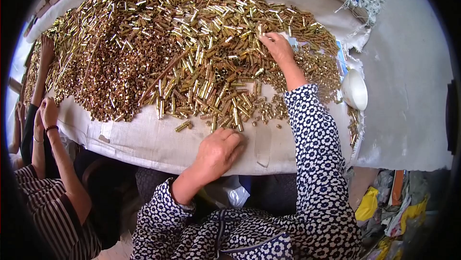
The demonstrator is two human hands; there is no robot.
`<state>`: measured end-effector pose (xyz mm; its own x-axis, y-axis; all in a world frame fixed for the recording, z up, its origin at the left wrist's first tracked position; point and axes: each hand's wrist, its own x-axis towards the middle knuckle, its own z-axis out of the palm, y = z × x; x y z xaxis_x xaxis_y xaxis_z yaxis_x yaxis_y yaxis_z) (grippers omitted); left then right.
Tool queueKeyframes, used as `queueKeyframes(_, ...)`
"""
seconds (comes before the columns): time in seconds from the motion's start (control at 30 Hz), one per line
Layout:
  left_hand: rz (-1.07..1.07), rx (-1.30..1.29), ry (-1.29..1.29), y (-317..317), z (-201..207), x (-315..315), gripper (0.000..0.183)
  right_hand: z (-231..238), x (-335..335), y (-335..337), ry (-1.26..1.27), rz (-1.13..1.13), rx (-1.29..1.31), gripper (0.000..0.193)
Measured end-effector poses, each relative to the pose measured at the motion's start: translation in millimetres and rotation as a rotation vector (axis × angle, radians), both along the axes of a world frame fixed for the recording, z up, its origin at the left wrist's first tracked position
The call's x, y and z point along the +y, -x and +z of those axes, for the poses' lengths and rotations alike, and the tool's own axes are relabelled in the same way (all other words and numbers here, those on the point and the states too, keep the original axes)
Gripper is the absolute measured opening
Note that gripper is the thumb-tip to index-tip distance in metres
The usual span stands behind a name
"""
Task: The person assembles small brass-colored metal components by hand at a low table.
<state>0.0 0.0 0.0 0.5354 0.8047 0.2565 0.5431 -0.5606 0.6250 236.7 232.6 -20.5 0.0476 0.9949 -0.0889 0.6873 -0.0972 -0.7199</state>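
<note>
Although our left hand (218,152) lies knuckles up on the white cloth (144,140) at the table's near edge, its fingers curl under, so we cannot tell whether it holds anything. Our right hand (277,46) reaches far into the heap of brass tubes (158,48), fingertips pinched among them, though what they grip is too small to make out. The tubes are short, shiny and golden, piled across the cloth, with a white bowl (354,89) just beside them.
</note>
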Motion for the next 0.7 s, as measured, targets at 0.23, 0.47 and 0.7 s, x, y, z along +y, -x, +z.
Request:
queueKeyframes(0.23, -0.053, -0.005, -0.025, -2.8, 17.7, -41.5, 0.019, -18.5, -76.1, 20.3, -0.258, 0.081, 0.018, 0.062)
queueKeyframes(0.47, -0.22, 0.056, -0.16, -8.9, 32.1, -54.1, 0.027, -19.4, -133.1, 41.6, -0.576, 0.131, -0.157, 0.059)
queueKeyframes(0.7, 0.041, 0.35, -0.331, -10.4, 18.3, -86.0, 0.041, 3.7, -217.6, 77.0, -0.553, 0.105, -0.308, 0.07)
